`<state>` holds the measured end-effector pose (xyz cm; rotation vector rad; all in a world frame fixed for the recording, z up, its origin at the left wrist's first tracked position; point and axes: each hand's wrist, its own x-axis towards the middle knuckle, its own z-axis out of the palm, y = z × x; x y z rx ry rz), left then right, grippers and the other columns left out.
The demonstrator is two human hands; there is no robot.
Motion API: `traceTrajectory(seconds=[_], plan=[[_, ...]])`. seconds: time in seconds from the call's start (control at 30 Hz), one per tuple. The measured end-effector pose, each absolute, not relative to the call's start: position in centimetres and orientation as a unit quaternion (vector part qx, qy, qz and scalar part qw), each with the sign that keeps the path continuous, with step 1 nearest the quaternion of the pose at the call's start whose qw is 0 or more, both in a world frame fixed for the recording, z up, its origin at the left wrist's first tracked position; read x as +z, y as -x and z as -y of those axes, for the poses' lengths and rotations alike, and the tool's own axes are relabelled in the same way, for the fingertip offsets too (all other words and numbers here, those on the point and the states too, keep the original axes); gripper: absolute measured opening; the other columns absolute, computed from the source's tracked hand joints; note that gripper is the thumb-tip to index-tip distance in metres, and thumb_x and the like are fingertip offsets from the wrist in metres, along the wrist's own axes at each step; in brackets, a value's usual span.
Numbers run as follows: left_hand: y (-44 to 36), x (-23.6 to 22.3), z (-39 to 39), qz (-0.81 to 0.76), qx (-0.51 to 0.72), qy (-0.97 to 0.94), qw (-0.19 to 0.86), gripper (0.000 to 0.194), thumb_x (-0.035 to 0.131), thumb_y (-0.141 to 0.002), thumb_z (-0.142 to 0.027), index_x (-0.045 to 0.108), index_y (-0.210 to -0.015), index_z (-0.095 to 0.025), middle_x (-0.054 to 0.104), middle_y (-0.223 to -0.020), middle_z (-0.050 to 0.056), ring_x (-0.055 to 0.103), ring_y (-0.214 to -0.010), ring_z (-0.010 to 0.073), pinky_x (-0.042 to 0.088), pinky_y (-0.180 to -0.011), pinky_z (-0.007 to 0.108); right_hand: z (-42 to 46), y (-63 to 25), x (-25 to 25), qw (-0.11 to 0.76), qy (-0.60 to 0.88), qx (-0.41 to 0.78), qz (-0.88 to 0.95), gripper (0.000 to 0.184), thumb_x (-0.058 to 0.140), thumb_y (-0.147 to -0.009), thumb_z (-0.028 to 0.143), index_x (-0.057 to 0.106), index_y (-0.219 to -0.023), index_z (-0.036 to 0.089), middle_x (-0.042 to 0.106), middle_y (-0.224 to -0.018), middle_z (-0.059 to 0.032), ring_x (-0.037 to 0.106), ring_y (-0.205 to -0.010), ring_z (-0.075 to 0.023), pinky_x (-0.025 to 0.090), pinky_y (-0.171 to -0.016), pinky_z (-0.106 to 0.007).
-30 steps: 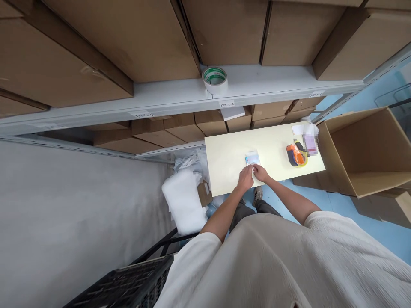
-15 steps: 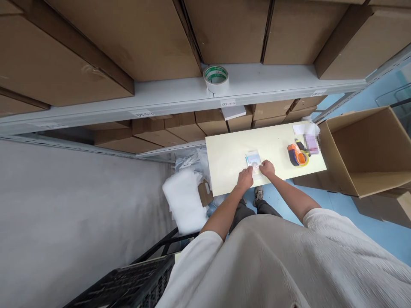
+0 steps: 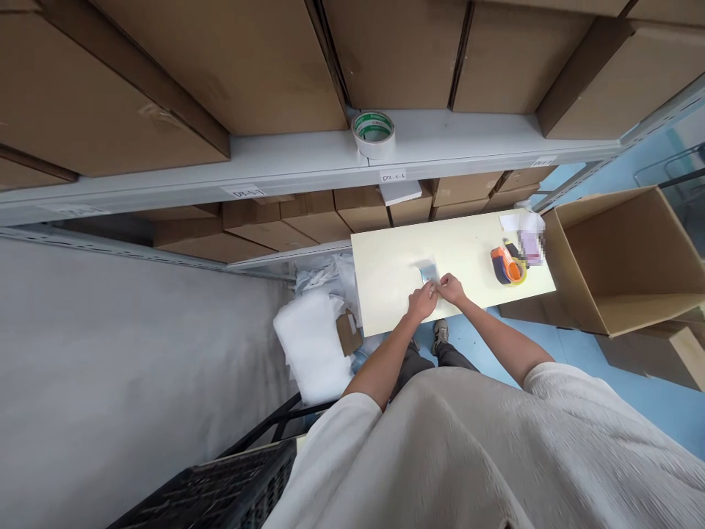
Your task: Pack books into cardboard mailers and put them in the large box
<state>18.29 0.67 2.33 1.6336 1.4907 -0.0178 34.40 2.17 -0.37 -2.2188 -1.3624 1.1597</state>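
A small flat packet, clear with a blue edge (image 3: 428,272), is tilted up from the pale yellow table (image 3: 385,272). Both my hands meet at its near edge. My left hand (image 3: 421,302) has its fingers closed on the packet's lower left part. Close beside it, my right hand (image 3: 452,289) pinches at the lower right edge, its fingertips almost touching those of the left. The packet's lower part is hidden behind my fingers, and its contents are too small to make out.
To the right lie an orange tape dispenser (image 3: 507,266) and a purple packet (image 3: 532,246). A large open carton (image 3: 584,272) stands beyond the table's right end. White foam sheets (image 3: 313,345) are at the left. Above, a shelf holds boxes and a tape roll (image 3: 374,135).
My hands have drawn together at the packet's near edge. The packet, flat on the table before, is now tilted up and partly folded from view.
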Motion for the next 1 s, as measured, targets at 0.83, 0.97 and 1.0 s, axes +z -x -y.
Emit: traceTrajectory(seconds=[0.83,0.97,1.0], plan=[[-11.5,-0.2,-0.7,-0.672,0.129,-0.515,0.517,0.019,0.052,-0.101,-0.016,0.07,-0.103,-0.023,0.077,-0.1,0.007,0.072,-0.098,0.0248,0.051,-0.086,0.032,-1.8,-28.1,-1.4,0.182,0.677,0.51,0.499,0.04,0.048,-0.103,0.056,0.065,-0.085,0.025,0.076,-0.098,-0.0058,0.073,-0.096,-0.0246,0.055,-0.091,-0.036],[-10.5,-1.1,-0.4,-0.71,0.127,-0.485,0.494,0.035,0.056,-0.099,-0.011,0.062,-0.131,-0.024,0.079,-0.105,0.006,0.074,-0.103,0.0256,0.053,-0.089,0.032,-1.6,-26.9,-1.8,0.142,0.684,0.476,0.534,0.035,0.051,-0.103,0.052,0.066,-0.086,0.025,0.076,-0.1,-0.0069,0.071,-0.099,-0.0262,0.054,-0.091,-0.036],[-10.3,-1.3,-0.4,-0.712,0.125,-0.488,0.49,0.035,0.056,-0.1,-0.011,0.062,-0.132,-0.024,0.078,-0.105,0.006,0.074,-0.105,0.0259,0.053,-0.091,0.033,-1.6,-26.7,-1.9,0.136,0.684,0.474,0.538,0.033,0.052,-0.102,0.05,0.067,-0.088,0.024,0.077,-0.102,-0.0073,0.071,-0.1,-0.0263,0.054,-0.091,-0.037]])
